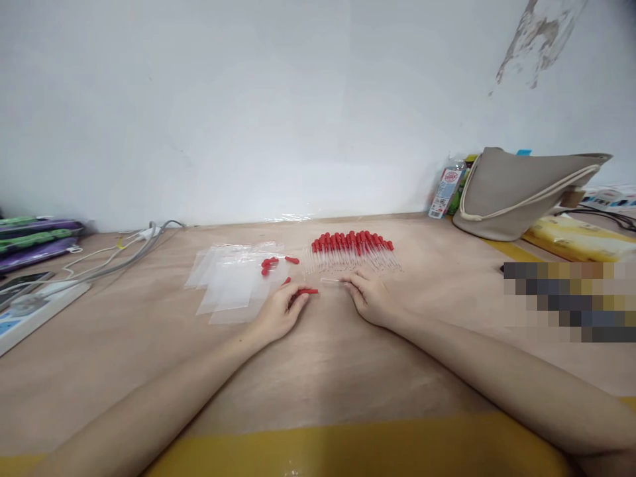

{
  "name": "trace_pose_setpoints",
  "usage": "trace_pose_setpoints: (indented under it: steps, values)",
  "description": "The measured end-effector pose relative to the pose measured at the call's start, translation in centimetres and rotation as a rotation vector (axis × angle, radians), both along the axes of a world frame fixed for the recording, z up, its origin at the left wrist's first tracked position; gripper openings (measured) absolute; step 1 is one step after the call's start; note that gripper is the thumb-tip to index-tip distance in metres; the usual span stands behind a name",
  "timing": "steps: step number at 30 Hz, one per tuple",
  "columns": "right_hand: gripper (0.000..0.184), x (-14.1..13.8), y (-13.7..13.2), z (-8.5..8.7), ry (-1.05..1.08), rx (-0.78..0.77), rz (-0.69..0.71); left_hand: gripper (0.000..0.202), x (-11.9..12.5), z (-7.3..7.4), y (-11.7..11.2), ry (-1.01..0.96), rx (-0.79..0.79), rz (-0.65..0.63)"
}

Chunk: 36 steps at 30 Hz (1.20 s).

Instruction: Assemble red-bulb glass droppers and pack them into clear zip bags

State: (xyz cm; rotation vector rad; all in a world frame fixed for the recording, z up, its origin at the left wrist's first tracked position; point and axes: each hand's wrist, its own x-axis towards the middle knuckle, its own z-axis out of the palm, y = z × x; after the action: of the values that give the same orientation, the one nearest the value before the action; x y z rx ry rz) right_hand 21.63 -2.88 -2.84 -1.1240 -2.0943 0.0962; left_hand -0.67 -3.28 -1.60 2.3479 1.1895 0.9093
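My left hand [282,311] is closed on a red rubber dropper bulb [311,291], its end pointing right. Between the fingers of my right hand [368,297] is a thin clear dropper tube [330,281], pointing left toward the bulb. A small gap separates the two pieces. Just behind my hands lies a row of droppers [352,248], red bulbs at the back and clear tubes toward me. Several loose red bulbs [268,264] rest on clear plastic bags [231,285] beyond my left hand.
At left are a white power strip [44,311], cables [112,262] and purple-green packages [40,235]. A grey bag [521,192], a bottle [446,189] and a yellow pack [576,238] stand at right. Behind the brown-covered table [308,377] rises a white wall [248,112].
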Motion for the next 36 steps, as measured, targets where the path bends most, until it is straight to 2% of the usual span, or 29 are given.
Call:
trace_pose_setpoints:
  steps: [5,15,25,31,36]
  values:
    - [0.020,-0.13,-0.46,0.01,-0.012,0.039,0.079,0.024,-0.09,-0.23,0.44,-0.070,-0.074,0.016]
    - [0.016,-0.18,-0.29,-0.17,0.016,0.047,0.098,0.024,-0.09,-0.57,0.58,-0.147,-0.119,-0.031]
    - [0.012,-0.60,-0.40,-0.12,-0.032,0.046,0.202,0.021,0.43,-0.81,0.64,-0.327,-0.321,-0.113]
    - [0.013,-0.14,0.26,-0.12,-0.079,0.029,0.237,0.021,0.09,-1.02,0.34,-0.297,-0.322,-0.154]
    - [0.016,0.03,0.02,0.06,-0.156,0.078,0.194,0.020,0.16,-0.77,-0.13,-0.154,-0.253,-0.132]
